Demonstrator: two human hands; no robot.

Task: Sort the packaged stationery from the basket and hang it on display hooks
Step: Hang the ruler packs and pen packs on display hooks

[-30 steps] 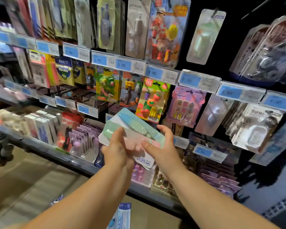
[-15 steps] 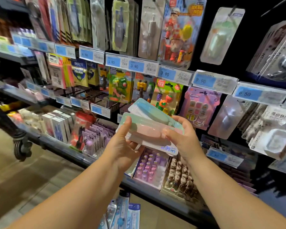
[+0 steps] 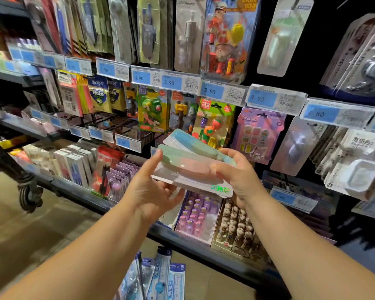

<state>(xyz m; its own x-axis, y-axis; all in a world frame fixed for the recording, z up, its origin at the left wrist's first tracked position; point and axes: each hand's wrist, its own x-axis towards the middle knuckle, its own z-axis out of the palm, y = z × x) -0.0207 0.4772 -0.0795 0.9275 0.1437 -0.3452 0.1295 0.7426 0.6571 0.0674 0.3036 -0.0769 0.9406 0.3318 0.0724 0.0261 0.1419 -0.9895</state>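
Both my hands hold a small stack of blister packs in front of the display wall. The front pack [image 3: 188,169] shows a mint-and-pink item under clear plastic; behind it lies a blue pack [image 3: 193,141]. My left hand [image 3: 152,191] grips the stack from its left end, thumb up along the edge. At the right end my right hand [image 3: 238,172] curls its fingers round the packs. Packaged rulers [image 3: 160,278] stick up at the bottom, where the basket itself is hidden.
Hooks carry carded goods all over the wall: fruit erasers [image 3: 212,124], a purple Kuromi card [image 3: 258,135], a firefighter toy set [image 3: 225,37]. Blue price tags [image 3: 212,90] line the rails. Boxes of small items fill the lower shelf [image 3: 204,215]. A cart wheel [image 3: 28,191] stands left.
The view has shifted so the wall sits further right and closer. The stack has tilted flatter between my hands, and more rulers show at the bottom.
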